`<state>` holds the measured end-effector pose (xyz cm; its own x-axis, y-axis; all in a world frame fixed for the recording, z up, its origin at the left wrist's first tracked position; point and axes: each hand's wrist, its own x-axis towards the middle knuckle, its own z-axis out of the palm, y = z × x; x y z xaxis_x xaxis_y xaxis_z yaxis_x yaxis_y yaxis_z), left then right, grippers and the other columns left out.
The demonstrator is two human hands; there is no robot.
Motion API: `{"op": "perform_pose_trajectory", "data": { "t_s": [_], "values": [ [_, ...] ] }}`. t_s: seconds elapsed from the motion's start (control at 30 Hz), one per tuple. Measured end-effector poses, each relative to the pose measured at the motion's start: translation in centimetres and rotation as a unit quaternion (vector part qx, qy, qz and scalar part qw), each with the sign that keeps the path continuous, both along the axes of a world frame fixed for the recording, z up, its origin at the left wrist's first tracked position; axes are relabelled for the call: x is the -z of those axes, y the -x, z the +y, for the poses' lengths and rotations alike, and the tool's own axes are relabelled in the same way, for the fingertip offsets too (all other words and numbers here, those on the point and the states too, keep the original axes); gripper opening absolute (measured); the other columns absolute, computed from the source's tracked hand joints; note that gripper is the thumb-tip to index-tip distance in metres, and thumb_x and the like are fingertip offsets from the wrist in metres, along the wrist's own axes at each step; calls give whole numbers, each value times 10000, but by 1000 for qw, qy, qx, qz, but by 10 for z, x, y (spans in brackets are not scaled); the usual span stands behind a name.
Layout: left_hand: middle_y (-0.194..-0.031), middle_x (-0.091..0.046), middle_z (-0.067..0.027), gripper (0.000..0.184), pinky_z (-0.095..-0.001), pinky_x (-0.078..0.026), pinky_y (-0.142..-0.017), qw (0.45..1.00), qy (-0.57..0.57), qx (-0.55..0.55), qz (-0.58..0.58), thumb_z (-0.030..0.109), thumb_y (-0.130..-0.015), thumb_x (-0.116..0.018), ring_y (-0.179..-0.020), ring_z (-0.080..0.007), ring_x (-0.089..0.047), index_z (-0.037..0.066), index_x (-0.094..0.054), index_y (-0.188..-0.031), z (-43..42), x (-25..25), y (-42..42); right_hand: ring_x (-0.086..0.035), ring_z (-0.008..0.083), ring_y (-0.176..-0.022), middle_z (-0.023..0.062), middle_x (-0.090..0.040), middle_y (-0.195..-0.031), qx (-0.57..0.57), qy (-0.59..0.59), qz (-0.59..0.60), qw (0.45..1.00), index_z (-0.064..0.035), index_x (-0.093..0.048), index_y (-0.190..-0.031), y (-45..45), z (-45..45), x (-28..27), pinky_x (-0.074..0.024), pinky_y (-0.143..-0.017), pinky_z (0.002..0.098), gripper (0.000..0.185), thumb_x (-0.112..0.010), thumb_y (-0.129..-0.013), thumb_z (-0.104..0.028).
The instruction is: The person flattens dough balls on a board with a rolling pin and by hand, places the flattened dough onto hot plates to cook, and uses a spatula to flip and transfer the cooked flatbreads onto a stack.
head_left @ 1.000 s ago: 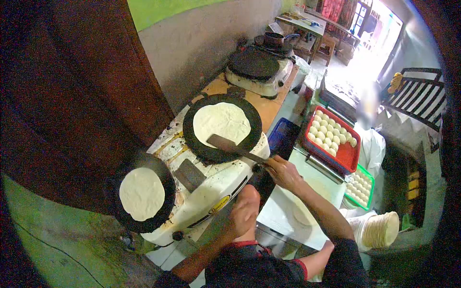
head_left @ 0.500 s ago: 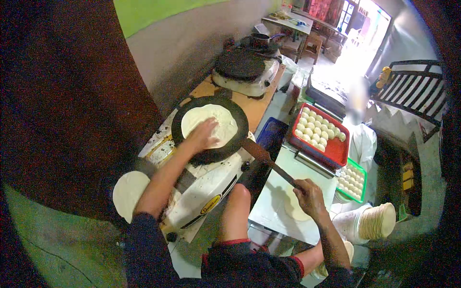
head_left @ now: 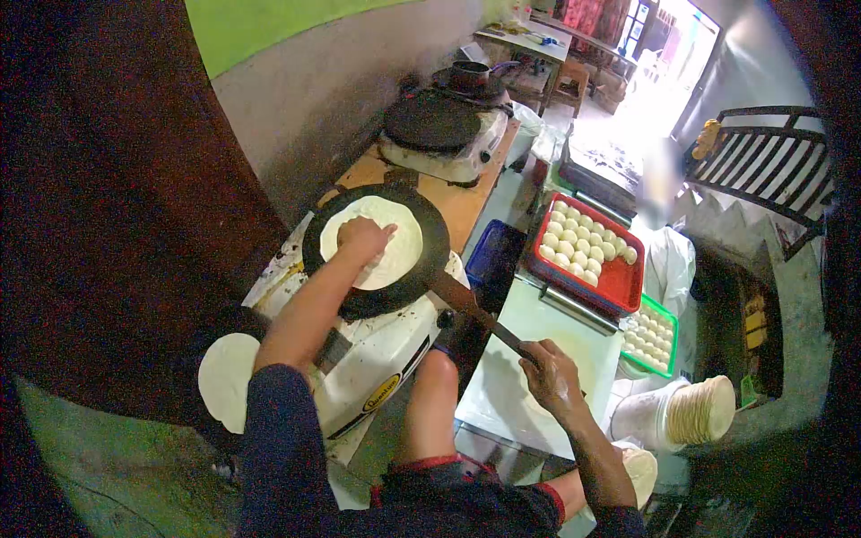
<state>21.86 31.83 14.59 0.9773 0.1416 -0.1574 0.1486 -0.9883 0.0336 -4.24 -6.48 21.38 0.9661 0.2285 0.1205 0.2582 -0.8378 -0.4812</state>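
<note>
A round, flat sheet of pale dough [head_left: 399, 254] lies on a dark round griddle [head_left: 433, 235]. My left hand [head_left: 363, 238] rests on the dough, its fingers bent down against the surface and the thumb held apart. My right hand [head_left: 552, 375] is closed around the handle of a long brown spatula [head_left: 491, 323]. The flat blade meets the griddle's right rim, with the handle slanting over the white work board [head_left: 502, 386]. Below the griddle is a white stove [head_left: 368, 381] with a yellow label.
Dough balls fill much of a red tray [head_left: 619, 287], and more sit in a green tray [head_left: 668, 359]. A stack of flat rounds [head_left: 704, 412] lies at right by a white bucket [head_left: 641, 417]. Another pale round [head_left: 229, 381] is at left. Behind stands a second burner with a griddle [head_left: 432, 122].
My left hand has shifted on the dough toward its upper left, its fingers now more bent. The spatula stays in my right hand. The whole view has shifted slightly.
</note>
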Motion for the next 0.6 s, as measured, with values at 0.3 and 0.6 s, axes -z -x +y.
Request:
{"op": "perform_pose_trajectory", "data": {
  "t_s": [0.3, 0.6],
  "values": [
    [-1090, -695, -278, 712, -499, -530, -883, 965, 201, -86, -146, 606, -959, -511, -1027, -421, -679, -56, -672, -1168, 61, -107, 164, -678, 352, -783, 130, -653, -910, -90, 33, -48, 994, -100, -654, -1151, -39, -6, 13, -552, -688, 442, 257, -653, -895, -121],
    [-781, -734, -191, 463, -336, -574, -663, 881, 462, -69, -76, 374, -967, -639, -675, -196, -736, 4, -649, -1245, -40, -62, 288, -660, 400, -971, 193, -584, -1128, -132, 5, -26, 991, -251, -520, -1399, -193, 195, 81, -547, -792, 500, 467, -602, -942, -197]
  ]
}}
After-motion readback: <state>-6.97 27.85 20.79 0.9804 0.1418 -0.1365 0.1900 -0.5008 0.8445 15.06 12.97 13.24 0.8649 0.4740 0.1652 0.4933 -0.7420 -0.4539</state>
